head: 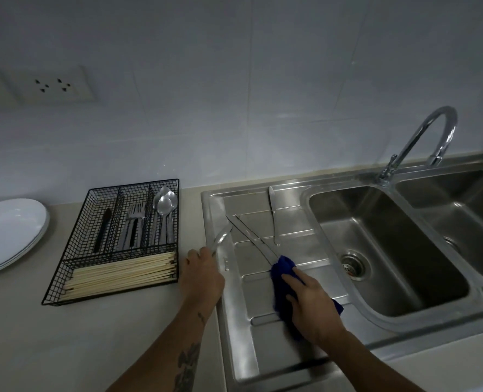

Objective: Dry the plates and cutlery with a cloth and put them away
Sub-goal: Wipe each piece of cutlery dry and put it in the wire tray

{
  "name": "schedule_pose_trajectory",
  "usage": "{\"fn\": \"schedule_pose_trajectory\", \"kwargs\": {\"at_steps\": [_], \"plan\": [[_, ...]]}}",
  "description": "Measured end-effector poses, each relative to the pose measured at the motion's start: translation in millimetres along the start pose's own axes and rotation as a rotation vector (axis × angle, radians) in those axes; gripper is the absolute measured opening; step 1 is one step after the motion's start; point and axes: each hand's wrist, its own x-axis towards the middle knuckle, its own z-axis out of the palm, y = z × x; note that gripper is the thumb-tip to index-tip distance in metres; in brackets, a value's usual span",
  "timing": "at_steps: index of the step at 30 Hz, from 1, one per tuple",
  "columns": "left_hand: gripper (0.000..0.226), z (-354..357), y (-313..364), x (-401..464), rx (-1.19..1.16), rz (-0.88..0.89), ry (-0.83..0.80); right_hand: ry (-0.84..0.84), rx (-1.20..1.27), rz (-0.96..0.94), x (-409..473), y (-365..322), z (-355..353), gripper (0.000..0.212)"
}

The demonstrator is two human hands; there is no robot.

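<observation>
My left hand (203, 268) grips a table knife (221, 237) by its handle at the left rim of the drainboard (262, 329), blade pointing away. My right hand (312, 305) holds a blue cloth (284, 268), which is pressed around the near ends of two long thin knives (250, 239) lying on the drainboard. Another knife (274, 219) lies farther back on the drainboard. A black wire cutlery tray (84, 258) on the counter holds a dark knife, forks, spoons (165, 206) and chopsticks (121, 274). White plates (8, 233) are stacked at far left.
A steel double sink (390, 244) with a curved tap (421, 140) fills the right side. A tiled wall with a socket plate (53, 86) stands behind. Beige counter (93, 340) stretches in front of the tray.
</observation>
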Motion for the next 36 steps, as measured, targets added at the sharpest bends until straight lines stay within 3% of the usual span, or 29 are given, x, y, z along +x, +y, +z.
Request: {"fn": "schedule_pose_trajectory", "kwargs": {"at_steps": [5, 9, 12, 15, 19, 22, 25, 27, 29, 32, 36], "plan": [[0.030, -17, -11, -8, -0.028, 0.093, -0.054, 0.221, 0.266, 0.169, -5, -14, -8, 0.048], [0.029, -34, -13, -15, 0.004, 0.285, -0.002, 0.360, 0.413, 0.227, -6, -45, -22, 0.046], [0.037, -47, -14, -16, 0.032, 0.489, 0.038, 0.399, 0.302, 0.070, 3, -81, -32, 0.049], [0.042, -65, -14, -15, 0.001, 0.704, 0.094, 0.402, 0.017, -0.170, 16, -114, -33, 0.058], [0.039, -84, -17, -8, -0.019, 0.904, 0.239, 0.340, -0.236, -0.082, 21, -124, -32, 0.076], [0.035, -87, -24, -8, -0.069, 0.948, 0.309, 0.325, -0.297, -0.001, 15, -123, -36, 0.079], [0.033, -88, -26, -9, -0.109, 0.977, 0.359, 0.373, -0.397, -0.111, 10, -131, -38, 0.079], [0.031, -92, -24, -9, -0.116, 1.020, 0.385, 0.385, -0.366, -0.160, 6, -130, -39, 0.077], [0.030, -94, -24, -8, -0.109, 1.050, 0.383, 0.404, -0.304, -0.068, 1, -119, -46, 0.073], [0.026, -93, -24, -11, -0.093, 0.990, 0.263, 0.429, -0.181, 0.124, -6, -96, -61, 0.060], [0.028, -105, -4, -17, -0.157, 0.726, -0.002, 0.543, -0.160, 0.178, -12, -93, -81, 0.061]]}}
